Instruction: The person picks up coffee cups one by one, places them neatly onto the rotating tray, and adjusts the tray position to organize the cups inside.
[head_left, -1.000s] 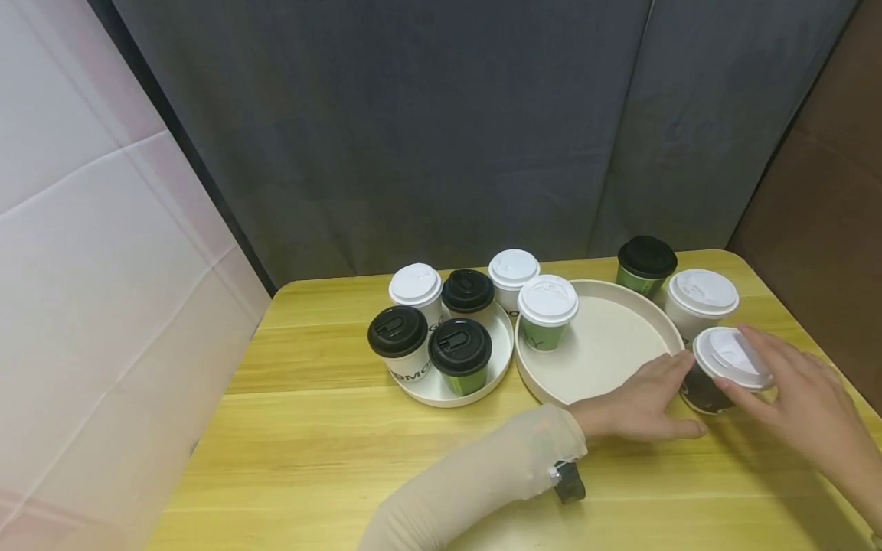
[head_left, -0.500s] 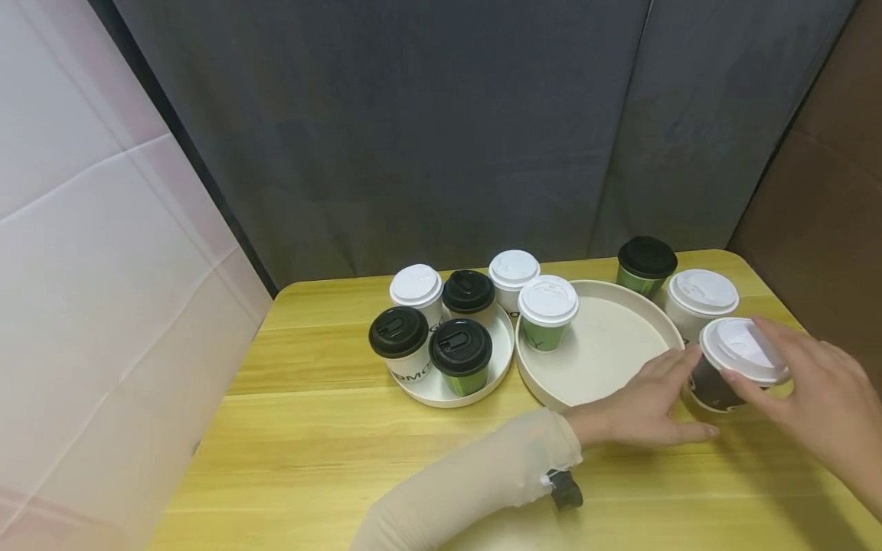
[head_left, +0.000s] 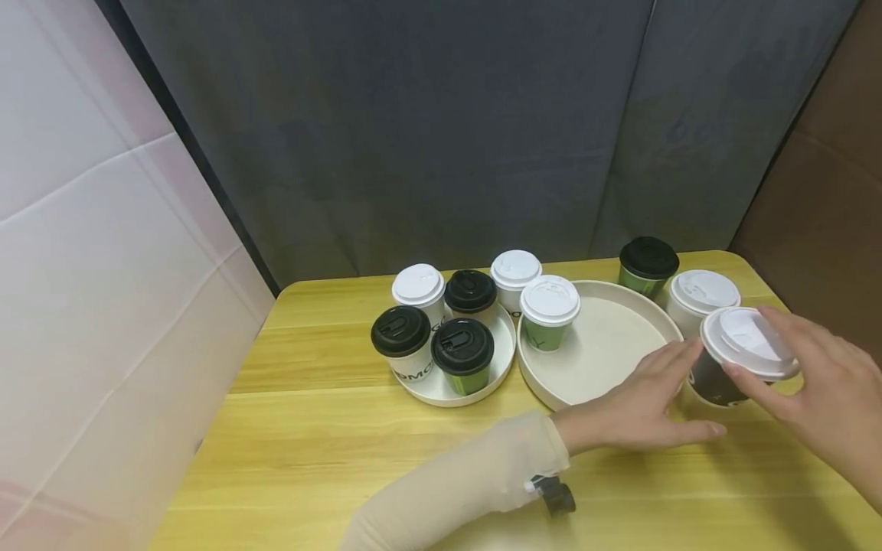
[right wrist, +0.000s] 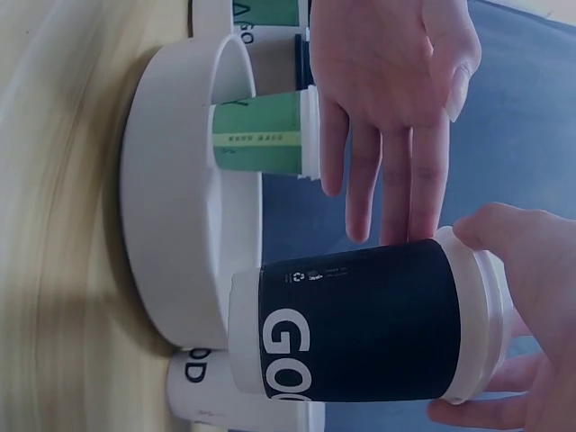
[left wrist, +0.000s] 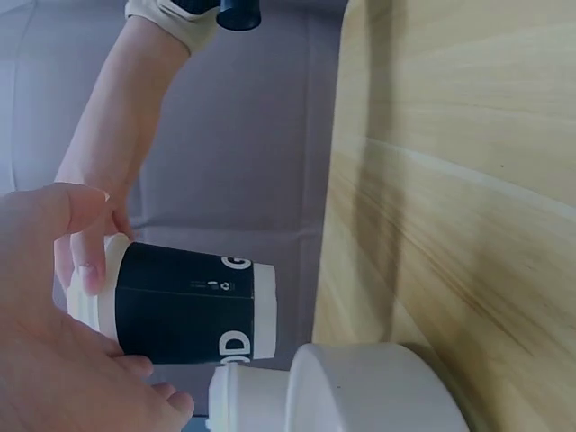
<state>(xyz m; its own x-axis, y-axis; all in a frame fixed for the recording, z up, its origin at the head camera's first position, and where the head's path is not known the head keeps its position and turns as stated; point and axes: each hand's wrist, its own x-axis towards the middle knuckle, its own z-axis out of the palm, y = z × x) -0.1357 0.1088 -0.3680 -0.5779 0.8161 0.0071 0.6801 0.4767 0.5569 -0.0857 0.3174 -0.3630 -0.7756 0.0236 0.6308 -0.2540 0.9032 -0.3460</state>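
Observation:
My right hand (head_left: pixel 820 383) holds a black paper coffee cup (head_left: pixel 713 379) by its white lid, thumb and fingers around the lid's edge. In the left wrist view the cup (left wrist: pixel 184 301) is upright, its base raised off the wooden table. White lettering shows on its side in the right wrist view. My left hand (head_left: pixel 641 409) reaches to the cup's left side with straight fingers, fingertips right at the cup wall. Beneath that hand lies the near rim of a round cream tray (head_left: pixel 606 360), on which a green cup with a white lid (head_left: pixel 549 306) stands.
A smaller round white plate (head_left: pixel 506 352) at left carries several lidded cups, among them a green one with a black lid (head_left: pixel 463 356). Behind my right hand stand a white cup (head_left: pixel 703 295) and a green cup with a black lid (head_left: pixel 648 264). A dark curtain (head_left: pixel 413 138) hangs behind the table.
The black cup has risen off the table and shifted slightly right in my right hand. My left hand has moved a little right alongside it. The other cups stay put.

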